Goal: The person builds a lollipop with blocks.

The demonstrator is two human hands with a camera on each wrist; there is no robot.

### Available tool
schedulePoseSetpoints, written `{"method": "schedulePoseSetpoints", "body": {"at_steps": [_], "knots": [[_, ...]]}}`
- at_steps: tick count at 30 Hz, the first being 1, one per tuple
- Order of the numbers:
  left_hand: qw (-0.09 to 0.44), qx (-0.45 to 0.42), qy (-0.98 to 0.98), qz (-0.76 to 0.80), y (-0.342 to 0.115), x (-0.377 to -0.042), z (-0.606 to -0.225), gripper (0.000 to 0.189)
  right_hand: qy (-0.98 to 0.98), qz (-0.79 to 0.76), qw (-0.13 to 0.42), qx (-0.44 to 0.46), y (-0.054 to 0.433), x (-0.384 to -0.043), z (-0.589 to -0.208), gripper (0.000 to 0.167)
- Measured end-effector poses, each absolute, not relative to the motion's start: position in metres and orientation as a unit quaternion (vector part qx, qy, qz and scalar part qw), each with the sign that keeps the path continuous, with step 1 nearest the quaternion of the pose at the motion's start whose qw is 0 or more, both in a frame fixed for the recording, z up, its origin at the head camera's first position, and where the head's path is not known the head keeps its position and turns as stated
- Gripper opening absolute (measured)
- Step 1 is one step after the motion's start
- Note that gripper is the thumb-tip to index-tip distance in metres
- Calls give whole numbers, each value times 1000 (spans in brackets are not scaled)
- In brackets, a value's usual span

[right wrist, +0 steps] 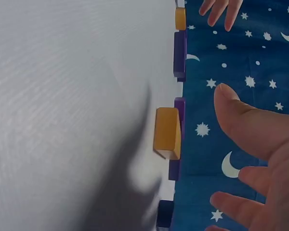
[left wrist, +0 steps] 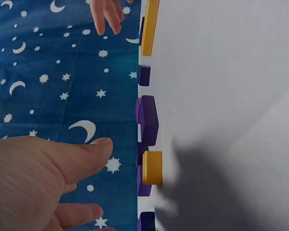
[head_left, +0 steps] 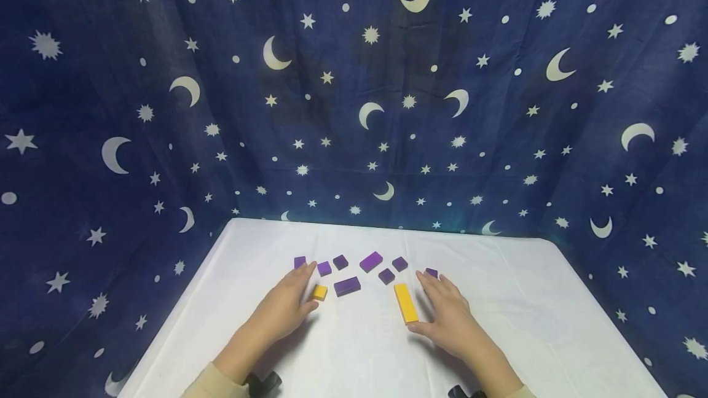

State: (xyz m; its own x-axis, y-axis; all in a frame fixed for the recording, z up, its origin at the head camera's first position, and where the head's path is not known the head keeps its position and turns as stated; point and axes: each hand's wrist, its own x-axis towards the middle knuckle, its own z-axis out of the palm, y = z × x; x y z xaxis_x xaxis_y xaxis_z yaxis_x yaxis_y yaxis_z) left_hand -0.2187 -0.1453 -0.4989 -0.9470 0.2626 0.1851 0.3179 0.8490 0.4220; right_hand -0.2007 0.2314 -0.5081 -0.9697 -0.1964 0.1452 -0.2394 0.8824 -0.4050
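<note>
One dark-blue cloth (head_left: pixel 332 134), printed with pale moons and stars, fills the upper part of the head view; a white counter (head_left: pixel 354 355) spreads across the lower part; left of centre hangs the left hand (head_left: pixel 281 307) — its grip wide, thumb well apart from the fingers, holding nothing; right of centre, the right hand (head_left: pixel 447 309) has its grip spread likewise, with hold of nothing; the long yellow block (head_left: pixel 406 303) lies lower right of centre, near that thumb; two mid-sized purple blocks (head_left: pixel 347 286) lie near lower centre; six small purple blocks (head_left: pixel 386 276) string across the same band — and the small yellow block (head_left: pixel 320 292) sits near the left hand.
</note>
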Motion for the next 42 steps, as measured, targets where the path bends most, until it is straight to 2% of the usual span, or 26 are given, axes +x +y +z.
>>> {"method": "schedulePoseSetpoints", "body": {"at_steps": [12, 20, 35, 42], "knots": [[54, -140, -938, -313, -155, -229, -505, 73, -961, 249, 63, 105, 234, -211, -517, 110], [38, -129, -929, -344, -157, -234, -508, 69, -955, 278, 36, 100, 233, -214, -519, 111], [-6, -97, -923, -371, -157, -242, -520, 60, -959, 273, -15, 81, 229, -219, -518, 101], [-20, -97, -924, -370, -156, -248, -522, 57, -957, 275, -42, 80, 229, -228, -515, 105]]}}
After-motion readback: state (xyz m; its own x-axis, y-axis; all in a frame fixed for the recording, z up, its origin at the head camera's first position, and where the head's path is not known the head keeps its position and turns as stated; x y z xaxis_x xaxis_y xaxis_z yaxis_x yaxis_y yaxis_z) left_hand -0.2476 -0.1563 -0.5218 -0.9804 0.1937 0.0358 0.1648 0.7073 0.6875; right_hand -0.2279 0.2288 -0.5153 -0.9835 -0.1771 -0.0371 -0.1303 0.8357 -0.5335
